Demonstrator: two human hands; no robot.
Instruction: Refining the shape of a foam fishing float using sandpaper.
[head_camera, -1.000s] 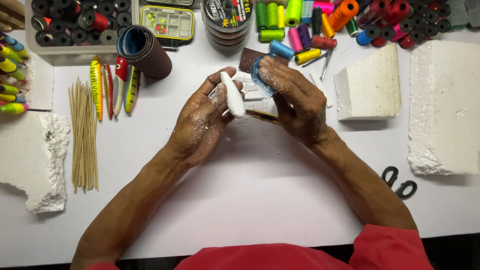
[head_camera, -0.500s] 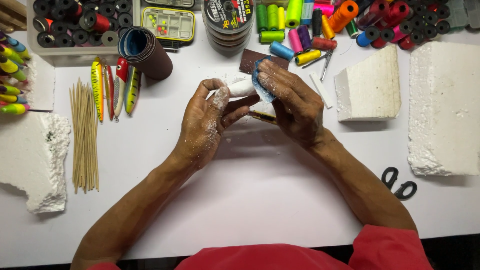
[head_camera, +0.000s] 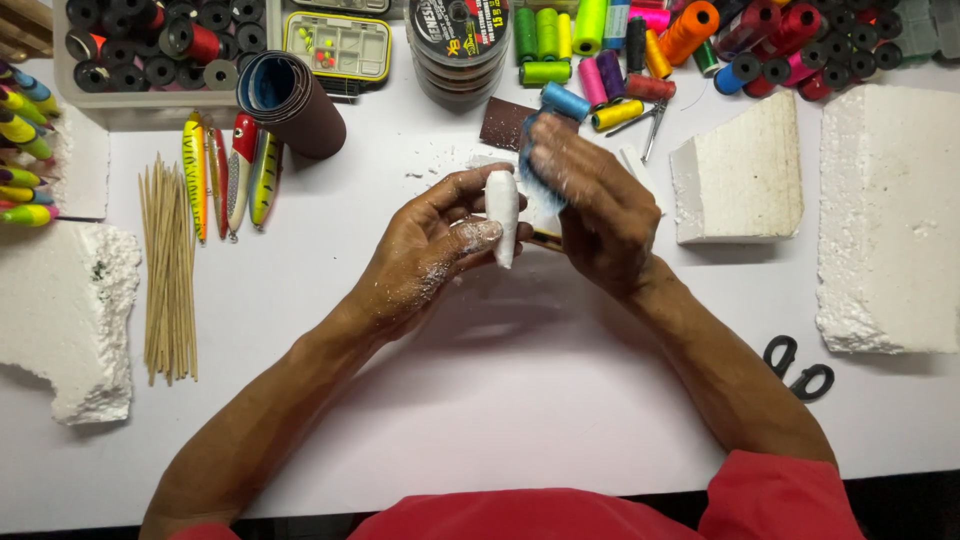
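Head view, looking straight down on a white table (head_camera: 520, 400). Left hand (head_camera: 430, 255) clasps a small white foam piece (head_camera: 502, 212), tapered, roughly bullet-shaped; thumb and fingertips pinch it around the lower half. Its long axis stands nearly upright in frame, pointing away from the body, narrow end toward the body. White dust coats the left fingers.

Right hand (head_camera: 590, 205) sits just beside the foam piece on its right, clenched on a folded blue sandpaper scrap (head_camera: 535, 165) that lies against the piece's upper right flank. Whether paper and foam actually touch along the full edge is hard to make out; the right fingers cover most of the scrap. The foam piece thus lies between the two hands, left of the right grip, above table centre.

Around them: a brown sandpaper square (head_camera: 505, 122) behind the hands, a rolled sandpaper sheet (head_camera: 290, 105), painted fishing lures (head_camera: 228, 170), a bundle of thin wooden skewers (head_camera: 168, 270), bright thread spools (head_camera: 600, 40), foam blocks at right (head_camera: 740, 170) and left (head_camera: 65, 310), black scissors (head_camera: 800, 368) near the right forearm.

A dark thin object lies under the hands, mostly hidden; cannot identify it. Trays along the top edge are cut off.
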